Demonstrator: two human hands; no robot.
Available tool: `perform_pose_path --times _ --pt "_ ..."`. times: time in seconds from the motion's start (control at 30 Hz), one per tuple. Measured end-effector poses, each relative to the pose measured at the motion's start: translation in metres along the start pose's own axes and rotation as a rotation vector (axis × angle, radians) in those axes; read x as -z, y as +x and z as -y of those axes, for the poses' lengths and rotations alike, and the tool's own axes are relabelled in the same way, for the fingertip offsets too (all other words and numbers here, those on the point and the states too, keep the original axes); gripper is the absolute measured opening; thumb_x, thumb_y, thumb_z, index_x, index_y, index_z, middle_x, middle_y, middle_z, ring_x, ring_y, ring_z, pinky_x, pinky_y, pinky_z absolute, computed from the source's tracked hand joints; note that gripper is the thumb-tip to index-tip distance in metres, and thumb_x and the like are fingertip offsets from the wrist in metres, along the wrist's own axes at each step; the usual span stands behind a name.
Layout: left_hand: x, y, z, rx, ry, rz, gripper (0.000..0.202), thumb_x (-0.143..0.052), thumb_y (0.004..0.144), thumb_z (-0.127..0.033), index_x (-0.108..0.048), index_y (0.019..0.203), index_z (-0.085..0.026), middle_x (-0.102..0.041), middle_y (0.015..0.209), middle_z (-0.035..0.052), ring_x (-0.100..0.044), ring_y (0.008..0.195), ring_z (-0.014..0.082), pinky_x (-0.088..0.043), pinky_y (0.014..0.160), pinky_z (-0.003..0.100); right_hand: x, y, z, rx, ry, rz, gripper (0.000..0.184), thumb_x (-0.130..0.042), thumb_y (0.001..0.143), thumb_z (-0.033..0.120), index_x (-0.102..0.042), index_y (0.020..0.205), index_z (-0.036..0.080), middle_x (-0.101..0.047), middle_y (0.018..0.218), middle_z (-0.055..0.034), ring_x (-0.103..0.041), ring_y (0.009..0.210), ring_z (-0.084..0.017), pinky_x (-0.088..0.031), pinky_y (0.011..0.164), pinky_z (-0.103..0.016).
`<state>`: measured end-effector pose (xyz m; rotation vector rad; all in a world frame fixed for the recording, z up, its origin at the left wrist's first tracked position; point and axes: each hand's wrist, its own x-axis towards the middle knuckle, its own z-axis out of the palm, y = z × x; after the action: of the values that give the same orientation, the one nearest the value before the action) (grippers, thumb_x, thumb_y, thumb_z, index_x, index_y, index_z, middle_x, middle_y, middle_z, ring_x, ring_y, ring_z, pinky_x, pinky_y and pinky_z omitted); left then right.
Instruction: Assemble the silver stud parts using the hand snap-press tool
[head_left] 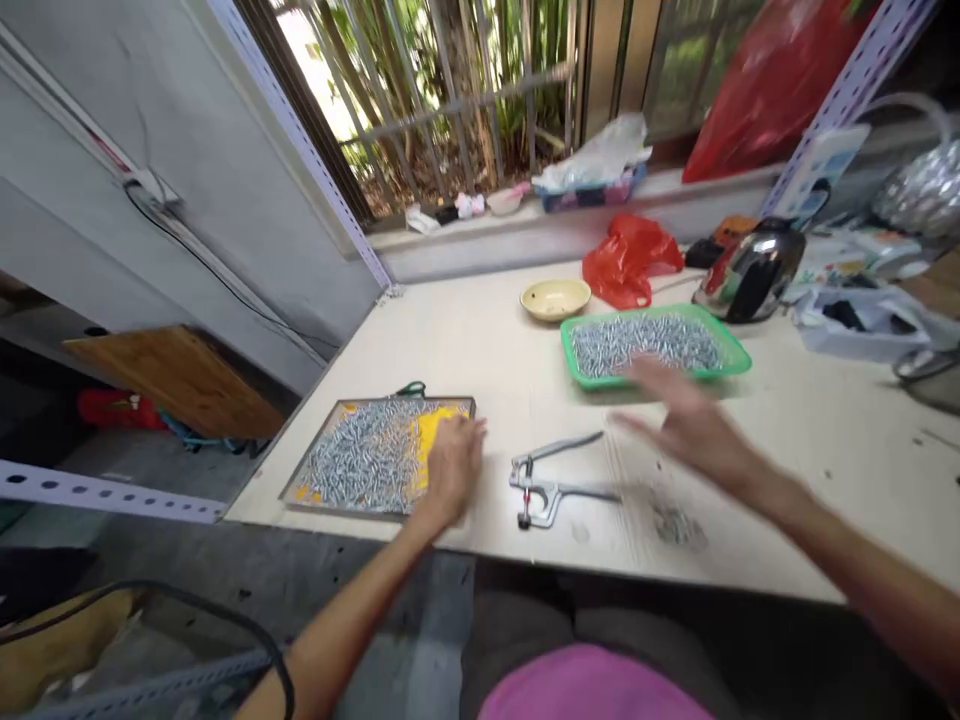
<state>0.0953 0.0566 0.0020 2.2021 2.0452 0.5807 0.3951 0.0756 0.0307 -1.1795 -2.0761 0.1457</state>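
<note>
My left hand point(454, 465) is over the right side of a shallow metal tray point(345, 512). Its fingers are curled, and what they hold, if anything, is hidden. Many small silvery screw-like metal pieces point(367, 455) cover the tray, with bare yellow bottom near my hand. Blurred by motion, my right hand point(682, 425) hovers just in front of a green plastic basket point(731, 362), thumb and fingers apart and nothing visible in them. Similar metal pieces point(645, 340) fill that basket. Between my hands, metal pliers with an adjusting screw point(551, 490) lie on the table with handles spread.
Dark-handled scissors point(411, 389) lie behind the tray. A small pile of metal bits point(675, 525) sits near the table's front edge. Farther back are a yellow bowl point(555, 300), a red plastic bag point(630, 260), a shiny kettle point(754, 270) and a whitish container point(859, 325).
</note>
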Motion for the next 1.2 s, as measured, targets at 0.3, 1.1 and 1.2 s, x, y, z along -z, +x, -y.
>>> perform_pose_path --times 0.3,1.1,1.2 --pt "-0.015 0.036 0.062 0.039 0.221 0.233 0.032 -0.038 0.09 -0.026 -0.069 0.084 -0.017 -0.058 0.088 0.0075 -0.052 0.088 0.0205 -0.037 0.075 0.029 -0.02 0.001 0.044 0.07 -0.011 0.221 0.018 -0.046 0.093 0.019 -0.063 0.1 0.02 -0.061 0.092 -0.005 -0.054 0.087 -0.018 -0.044 0.074 -0.031" --pt "-0.006 -0.027 0.01 -0.221 -0.263 0.25 0.026 -0.038 0.092 -0.026 -0.06 0.106 -0.023 -0.062 0.09 0.0031 -0.06 0.079 0.0146 -0.046 0.07 0.024 -0.081 -0.053 0.031 -0.072 -0.194 0.426 0.015 -0.043 0.093 0.009 -0.053 0.089 0.019 -0.055 0.086 -0.0011 -0.049 0.078 -0.016 -0.032 0.068 -0.03" --pt "-0.013 -0.033 0.005 -0.457 -0.068 0.381 0.035 -0.035 0.093 -0.019 -0.058 0.118 -0.03 -0.057 0.09 0.0024 -0.057 0.075 0.0133 -0.044 0.065 0.022 -0.079 -0.054 0.03 -0.101 -0.21 0.452 0.014 -0.043 0.093 0.01 -0.054 0.091 0.02 -0.055 0.089 -0.0015 -0.05 0.08 -0.016 -0.032 0.07 -0.03"
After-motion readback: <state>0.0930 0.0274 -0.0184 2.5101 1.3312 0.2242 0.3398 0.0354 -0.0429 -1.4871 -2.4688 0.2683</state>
